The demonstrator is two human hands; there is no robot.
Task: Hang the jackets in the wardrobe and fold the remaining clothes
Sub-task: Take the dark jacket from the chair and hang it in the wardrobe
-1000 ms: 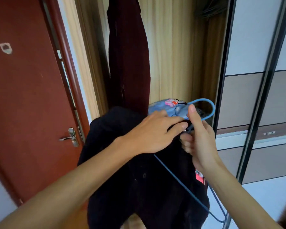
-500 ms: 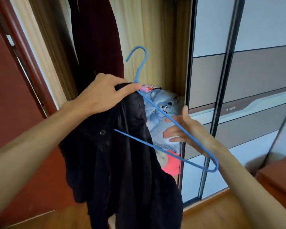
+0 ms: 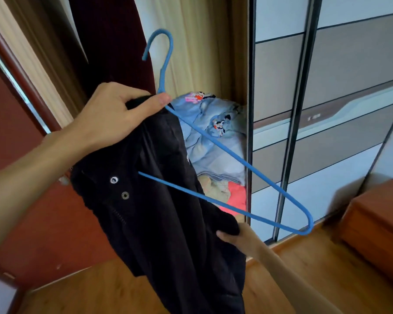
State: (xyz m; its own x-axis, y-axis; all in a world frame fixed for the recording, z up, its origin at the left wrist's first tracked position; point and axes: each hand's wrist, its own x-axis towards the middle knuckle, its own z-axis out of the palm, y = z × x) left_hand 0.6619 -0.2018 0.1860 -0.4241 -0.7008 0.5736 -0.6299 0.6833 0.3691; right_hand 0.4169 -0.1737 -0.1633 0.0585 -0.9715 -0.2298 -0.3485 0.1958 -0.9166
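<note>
A black jacket [image 3: 163, 218] with metal snaps hangs from my left hand [image 3: 114, 114], which pinches its collar together with the neck of a blue wire hanger [image 3: 247, 165]. The hanger's left arm is inside the jacket; its right arm sticks out bare to the right, hook pointing up. My right hand [image 3: 233, 236] reaches in from below and grips a fold of the jacket's fabric, its fingers mostly hidden behind the cloth. Behind, a dark maroon jacket [image 3: 107, 41] hangs inside the open wardrobe [image 3: 204, 53].
A pile of light blue and coral clothes [image 3: 216, 141] lies in the wardrobe. Sliding wardrobe doors [image 3: 327, 109] stand to the right, a red-brown room door [image 3: 14, 177] to the left, a brown wooden cabinet [image 3: 377, 227] at the right edge, wooden floor [image 3: 77, 291] below.
My right hand has let go of the hanger's right arm and dropped down to take hold of the jacket's fabric. My left hand still holds collar and hanger neck, slightly raised.
</note>
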